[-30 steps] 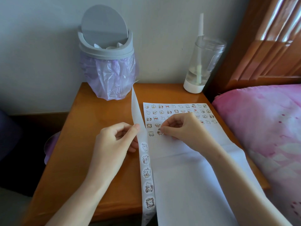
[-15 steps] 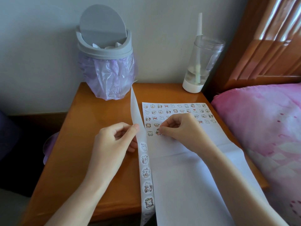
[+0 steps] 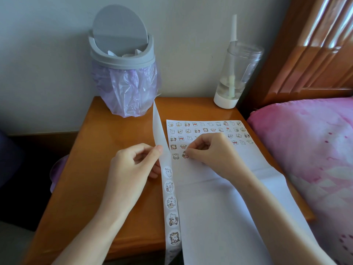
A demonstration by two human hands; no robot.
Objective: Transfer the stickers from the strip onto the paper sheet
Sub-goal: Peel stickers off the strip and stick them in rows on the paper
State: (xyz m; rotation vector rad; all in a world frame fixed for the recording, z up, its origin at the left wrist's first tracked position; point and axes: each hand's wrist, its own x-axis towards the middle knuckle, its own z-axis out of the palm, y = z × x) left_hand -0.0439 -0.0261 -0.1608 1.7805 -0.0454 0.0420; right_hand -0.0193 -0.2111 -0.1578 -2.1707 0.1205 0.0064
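A long white sticker strip runs from the bin down over the table's front edge. Its lower part carries several round cartoon stickers and its upper part is bare. My left hand pinches the strip's left edge just above the first remaining sticker. The white paper sheet lies to the right of the strip, with several rows of small stickers across its top. My right hand rests on the sheet with curled fingers. Its thumb and forefinger tips hold a small sticker down in the lowest row, beside one other sticker.
A grey swing-lid bin with a purple bag stands at the back of the wooden bedside table. A clear bottle with a straw stands at the back right. A pink pillow and wooden headboard border the right side.
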